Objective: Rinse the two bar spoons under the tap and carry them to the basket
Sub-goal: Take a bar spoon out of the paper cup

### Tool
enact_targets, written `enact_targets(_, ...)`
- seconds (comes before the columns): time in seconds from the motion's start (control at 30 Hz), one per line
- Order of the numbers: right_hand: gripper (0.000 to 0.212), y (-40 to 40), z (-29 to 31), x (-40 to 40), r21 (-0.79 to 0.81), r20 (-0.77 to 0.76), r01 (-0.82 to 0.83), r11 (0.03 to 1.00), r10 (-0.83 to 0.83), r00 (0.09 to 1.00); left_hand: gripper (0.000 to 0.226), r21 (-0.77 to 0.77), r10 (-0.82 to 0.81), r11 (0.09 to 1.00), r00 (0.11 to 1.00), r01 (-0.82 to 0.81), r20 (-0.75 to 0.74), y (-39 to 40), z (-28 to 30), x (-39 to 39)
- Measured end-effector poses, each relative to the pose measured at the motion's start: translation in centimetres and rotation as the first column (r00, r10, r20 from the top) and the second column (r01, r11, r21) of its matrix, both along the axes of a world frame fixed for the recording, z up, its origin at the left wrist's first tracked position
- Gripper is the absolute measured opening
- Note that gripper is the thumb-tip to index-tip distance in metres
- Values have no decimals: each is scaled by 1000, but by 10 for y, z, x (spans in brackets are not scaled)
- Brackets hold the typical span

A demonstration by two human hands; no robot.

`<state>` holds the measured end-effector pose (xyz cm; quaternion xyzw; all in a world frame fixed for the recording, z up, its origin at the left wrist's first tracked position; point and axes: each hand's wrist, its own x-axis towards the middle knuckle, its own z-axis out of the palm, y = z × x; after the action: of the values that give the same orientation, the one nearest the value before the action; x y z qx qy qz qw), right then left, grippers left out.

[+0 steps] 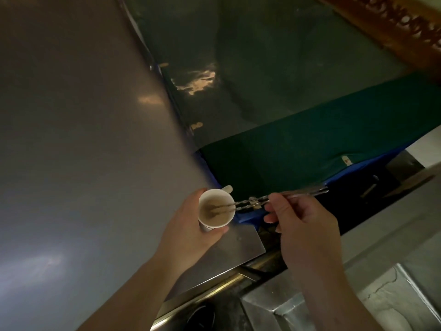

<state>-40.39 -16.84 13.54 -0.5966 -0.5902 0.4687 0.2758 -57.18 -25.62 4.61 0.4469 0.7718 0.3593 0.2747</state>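
Observation:
Two twisted metal bar spoons (253,203) lie side by side, their bowls down inside a small white paper cup (216,209) that has brownish residue on its inner wall. My left hand (188,232) is wrapped around the cup from the left and holds it above the corner of a steel counter. My right hand (303,225) pinches both spoon stems near their middle; the far ends stick out to the right past my fingers. No tap or basket is in view.
A wide steel counter (83,139) fills the left. A steel sink basin (281,309) lies at the bottom, below my right forearm. Dark green and blue sheeting (298,144) covers the surface beyond. A carved wooden edge (393,27) runs along the top right.

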Motion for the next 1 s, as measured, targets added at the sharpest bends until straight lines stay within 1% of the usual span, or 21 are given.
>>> enact_targets(0.17, 13, -7, -1, 3, -16, -14, -9, 1000, 8, 1000, 67, -11, -2, 1000, 1000, 2, -5, 0, -3, 0)
enact_targets(0.27, 13, -11, 0, 3, -46, -51, 13, 999, -15, 999, 67, -7, -13, 1000, 1000, 13, -15, 1, -2, -1)
enact_targets(0.33, 14, -13, 2, 4, -35, -57, 29, 999, -31, 998, 67, -8, -13, 1000, 1000, 13, -13, 1, -2, -1)
enact_targets(0.43, 17, -15, 8, 9, -23, -71, 54, 998, -56, 996, 73, -20, 0, 1000, 1000, 0, -13, 1, -2, 0)
enact_targets(0.5, 18, -16, 14, 15, -30, -110, 78, 997, -81, 991, 79, -38, 9, 999, 1000, -10, -13, 0, -3, 1)
enact_targets(0.67, 19, -20, 24, 33, -27, -210, 121, 992, -124, 970, 85, -40, 22, 999, 1000, -23, -11, -2, -1, 1)
enact_targets(0.73, 19, -23, 27, 41, -42, -268, 163, 986, -168, 949, 88, -42, 28, 999, 1000, -29, -7, -2, 1, 3)
enact_targets(0.8, 14, -26, 30, 50, -68, -339, 209, 976, -220, 915, 92, -46, 49, 998, 999, -49, -1, -2, 5, 6)
enact_targets(0.9, 21, -30, 34, 66, -118, -437, 264, 957, -289, 852, 98, -3, 51, 999, 995, -52, -83, -3, 13, 9)
enact_targets(1.0, 24, -32, 36, 82, -182, -492, 287, 940, -340, 802, 99, 29, 13, 1000, 989, -9, -147, -1, 27, 10)
